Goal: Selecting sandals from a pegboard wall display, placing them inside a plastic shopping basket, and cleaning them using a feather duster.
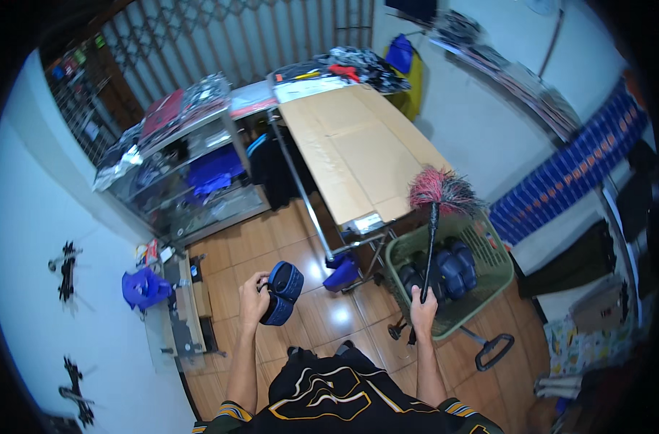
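Note:
My left hand (252, 301) grips a pair of dark items (282, 293) with blue edges, which look like slide sandals, above the tiled floor. In my right hand (423, 310) is the black handle of a duster (440, 191), held upright. Its shaggy pink and grey head overlaps the near right corner of the cardboard-topped table (356, 146) in the view. Behind the handle stands a green plastic basket (473, 314), just beyond my right hand. Several dark blue padded-looking items (455, 268), probably similar footwear, lie inside it.
A glass display case (199, 184) with folded clothes on top stands at the back left. A low glass case (185, 314) with a purple bag (145, 287) is on my left. Beside the basket sits a black loop handle (494, 352). Clothes hang along the right wall.

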A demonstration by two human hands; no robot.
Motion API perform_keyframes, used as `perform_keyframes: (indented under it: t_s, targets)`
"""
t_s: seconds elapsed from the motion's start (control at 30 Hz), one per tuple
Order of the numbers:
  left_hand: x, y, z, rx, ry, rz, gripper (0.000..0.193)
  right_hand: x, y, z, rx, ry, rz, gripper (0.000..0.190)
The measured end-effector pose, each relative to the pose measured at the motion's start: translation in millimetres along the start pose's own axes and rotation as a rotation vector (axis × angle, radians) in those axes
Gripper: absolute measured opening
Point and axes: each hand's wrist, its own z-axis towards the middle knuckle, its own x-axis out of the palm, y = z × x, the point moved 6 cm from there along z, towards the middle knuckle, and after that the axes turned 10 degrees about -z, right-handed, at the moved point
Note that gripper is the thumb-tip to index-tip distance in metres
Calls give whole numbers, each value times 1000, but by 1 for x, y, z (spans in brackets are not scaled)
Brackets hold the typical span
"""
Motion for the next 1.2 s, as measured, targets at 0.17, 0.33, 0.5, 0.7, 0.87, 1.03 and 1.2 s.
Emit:
perform_keyframes:
  t_s: [0.17,0.33,0.5,0.7,0.87,1.03,1.2]
  targets:
    - [-64,59,-53,-179,-172,41,26,65,71,-39,-144,271,-15,31]
    - [-136,135,-120,-343,-332,95,24,139,133,-100,-409,604,-53,30]
    - [-200,226,-207,-516,-494,46,23,205,174,-170,-669,830,-186,31]
    - [-263,273,-291,-696,-636,61,22,286,212,-250,-829,1073,-310,33]
    - [-315,334,-350,-690,-794,3,21,337,256,-316,-988,1236,-377,36]
    - [-362,379,-349,-698,-815,-71,21,394,281,-353,-1038,1321,-399,36]
    - [-413,443,-338,-663,-788,-258,21,454,310,-394,-1132,1388,-389,35]
